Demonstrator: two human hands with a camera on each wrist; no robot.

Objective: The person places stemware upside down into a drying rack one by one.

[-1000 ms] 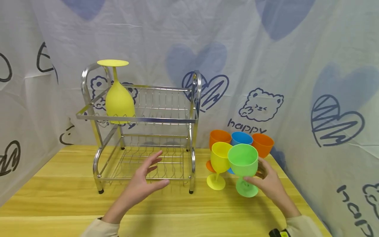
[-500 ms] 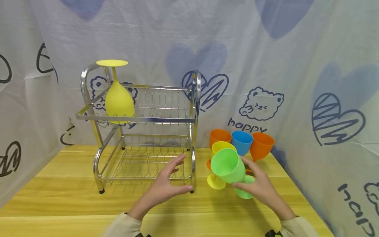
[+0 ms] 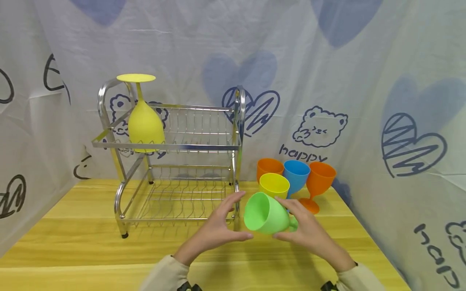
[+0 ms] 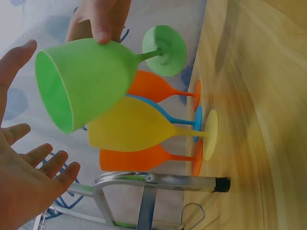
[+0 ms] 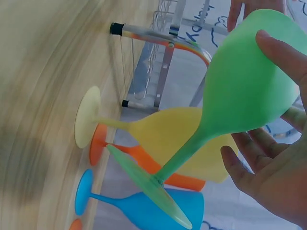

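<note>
A green plastic goblet (image 3: pixel 271 216) is tilted on its side above the table, its mouth facing left. My right hand (image 3: pixel 309 230) grips its bowl between thumb and fingers; the foot is mostly hidden behind that hand in the head view. The right wrist view shows the green stem and foot (image 5: pixel 148 187) free of the fingers. My left hand (image 3: pixel 216 228), thumb and fingers spread apart, stands just left of the goblet's mouth with a gap between. Behind the green goblet stands a yellow goblet (image 3: pixel 274 185), upright on the table.
Beyond it are a blue goblet (image 3: pixel 296 174) and two orange goblets, one at right (image 3: pixel 322 178). To the left stands a two-tier metal dish rack (image 3: pixel 204 147); an upside-down yellow goblet (image 3: pixel 145 125) sits on its upper tier. Patterned curtains enclose the wooden table (image 3: pixel 73 242).
My right hand has lifted the green goblet from its upright stand, tipped it sideways and brought it left. My left hand has moved right, toward the goblet's mouth.
</note>
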